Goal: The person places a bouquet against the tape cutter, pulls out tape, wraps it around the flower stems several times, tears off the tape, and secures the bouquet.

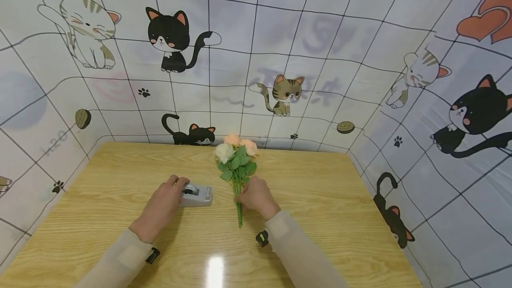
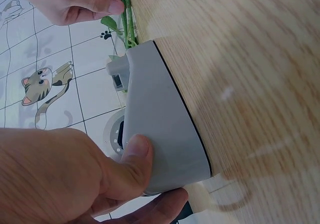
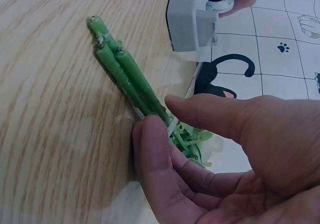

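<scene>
A grey tape dispenser (image 1: 203, 196) stands left of the middle of the table, and my left hand (image 1: 161, 206) grips its left end. The left wrist view shows the left thumb (image 2: 136, 156) pressed on the side of the dispenser (image 2: 162, 119). To its right lies a bunch of artificial flowers (image 1: 237, 160), peach and white, with heads toward the back wall. My right hand (image 1: 259, 197) holds its green stems. Seen from the right wrist, the stems (image 3: 130, 79) pass between thumb and curled fingers (image 3: 155, 149), cut ends free; a pale band wraps them near the thumb.
The wooden table (image 1: 312, 199) reaches back to a wall cloth (image 1: 240, 66) printed with cats and grid lines, which also hangs at both sides. Black straps with small devices (image 1: 262, 238) are on both wrists. Light reflects off the table's front.
</scene>
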The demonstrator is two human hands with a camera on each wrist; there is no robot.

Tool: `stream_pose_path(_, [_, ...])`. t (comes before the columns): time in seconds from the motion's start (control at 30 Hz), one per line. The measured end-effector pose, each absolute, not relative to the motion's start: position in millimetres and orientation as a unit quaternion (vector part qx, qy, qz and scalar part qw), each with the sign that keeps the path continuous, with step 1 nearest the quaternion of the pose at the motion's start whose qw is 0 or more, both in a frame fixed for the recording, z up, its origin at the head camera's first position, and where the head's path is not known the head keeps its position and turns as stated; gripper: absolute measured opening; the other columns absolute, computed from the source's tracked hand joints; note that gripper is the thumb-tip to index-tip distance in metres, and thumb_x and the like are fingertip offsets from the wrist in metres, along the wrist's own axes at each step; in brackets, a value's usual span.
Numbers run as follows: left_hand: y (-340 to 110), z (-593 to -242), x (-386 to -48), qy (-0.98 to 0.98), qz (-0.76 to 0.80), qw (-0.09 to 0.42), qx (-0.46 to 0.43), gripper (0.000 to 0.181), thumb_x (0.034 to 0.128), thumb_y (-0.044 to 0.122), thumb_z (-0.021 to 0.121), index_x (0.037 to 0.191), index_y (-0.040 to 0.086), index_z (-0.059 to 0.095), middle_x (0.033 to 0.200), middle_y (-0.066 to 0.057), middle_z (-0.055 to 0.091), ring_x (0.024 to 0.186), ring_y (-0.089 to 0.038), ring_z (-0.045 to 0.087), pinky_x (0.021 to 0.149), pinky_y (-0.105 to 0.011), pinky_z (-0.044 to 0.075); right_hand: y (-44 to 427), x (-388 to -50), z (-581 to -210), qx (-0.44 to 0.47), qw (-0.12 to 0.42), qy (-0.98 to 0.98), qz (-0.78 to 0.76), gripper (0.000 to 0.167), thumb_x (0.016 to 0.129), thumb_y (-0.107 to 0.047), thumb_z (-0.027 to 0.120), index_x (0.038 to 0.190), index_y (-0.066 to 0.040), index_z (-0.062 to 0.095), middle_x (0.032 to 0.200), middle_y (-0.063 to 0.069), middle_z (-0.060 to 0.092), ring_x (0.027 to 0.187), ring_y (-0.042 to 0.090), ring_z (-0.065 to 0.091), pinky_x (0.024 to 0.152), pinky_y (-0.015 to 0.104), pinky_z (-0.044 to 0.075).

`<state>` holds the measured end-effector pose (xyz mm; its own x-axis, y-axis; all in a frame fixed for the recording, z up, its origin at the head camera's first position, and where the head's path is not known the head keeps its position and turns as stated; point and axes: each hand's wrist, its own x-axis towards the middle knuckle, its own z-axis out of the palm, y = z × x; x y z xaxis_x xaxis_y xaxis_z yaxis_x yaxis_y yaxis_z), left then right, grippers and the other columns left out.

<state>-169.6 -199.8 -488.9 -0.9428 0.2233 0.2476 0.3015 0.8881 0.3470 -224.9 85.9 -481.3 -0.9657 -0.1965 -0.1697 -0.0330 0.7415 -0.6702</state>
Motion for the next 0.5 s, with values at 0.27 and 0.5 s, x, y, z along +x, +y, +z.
stream_pose_path(0.27, [-199.9, -489.2, -168.3, -0.965, -0.194, 0.107, -0.141, 0.05, 0.0952, -0.011, 0.09, 0.141, -0.007, 0.07, 0.129, -0.028, 0.073, 0.102, -0.04, 0.077, 0.087, -0.055, 0.071, 81.1, -232.9, -489.7, -0.033, 0.121, 0.933, -0.338, 0.032, 0.091, -0.004, 0.093, 0.064, -0.005, 0.075, 0.054, 0.006, 0.072, 0.05, 0.018, 0.071, 0.046, 0.023, 0.043])
stream_pose_path(0.5, [-199.3, -490.0, -168.3, -0.966, -0.191, 0.106, -0.138, 0.05, 0.0965, -0.01, 0.089, 0.142, -0.008, 0.069, 0.13, -0.029, 0.072, 0.104, -0.04, 0.077, 0.088, -0.055, 0.071, 76.6, -234.8, -502.2, -0.101, 0.065, 0.945, -0.305, 0.056, 0.088, -0.002, 0.083, 0.059, -0.021, 0.039, 0.06, -0.009, 0.029, 0.053, 0.013, 0.034, 0.049, 0.029, 0.037])
